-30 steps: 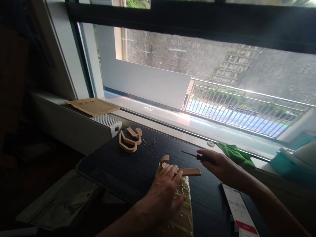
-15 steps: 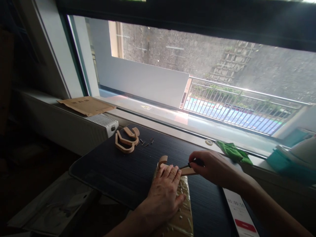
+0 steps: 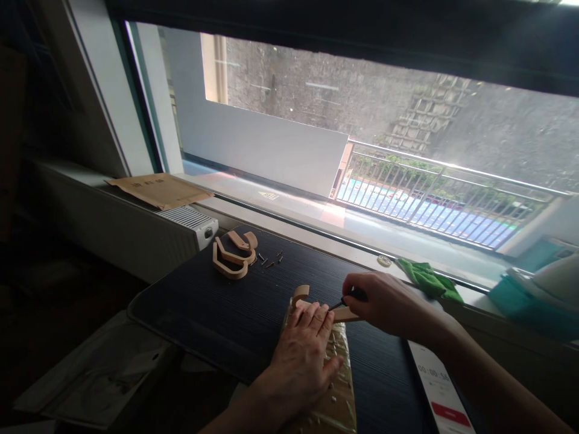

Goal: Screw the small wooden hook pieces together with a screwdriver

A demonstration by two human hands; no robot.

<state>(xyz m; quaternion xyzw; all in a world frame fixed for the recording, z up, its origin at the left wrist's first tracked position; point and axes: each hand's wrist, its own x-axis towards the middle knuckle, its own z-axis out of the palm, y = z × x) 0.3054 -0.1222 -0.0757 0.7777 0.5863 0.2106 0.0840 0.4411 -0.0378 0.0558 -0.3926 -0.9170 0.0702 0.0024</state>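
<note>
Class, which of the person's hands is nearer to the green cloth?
Right. The right hand, gripping the screwdriver, is close by, just left of the green cloth; the left hand, laid over the wooden hook, is farther left.

A: Which colour does the hook (image 3: 345, 314) have?
B: It is light tan, and the other hooks (image 3: 230, 274) show the same plain tan.
A: And the screwdriver (image 3: 358, 294)?
B: It looks black. The table (image 3: 190, 301) is also black, with fine streaks like wood grain.
A: The box (image 3: 341, 413) is brown, I think, with pale shiny streaks?
B: Yes. The phone (image 3: 436, 392) is white, with dark digits and one red block.
A: The cloth (image 3: 427, 279) is green, and the tub (image 3: 520, 307) is teal.
B: The envelope (image 3: 165, 191) is brown with dark characters, and the radiator (image 3: 187, 218) is whitish with dark stripes.
</note>
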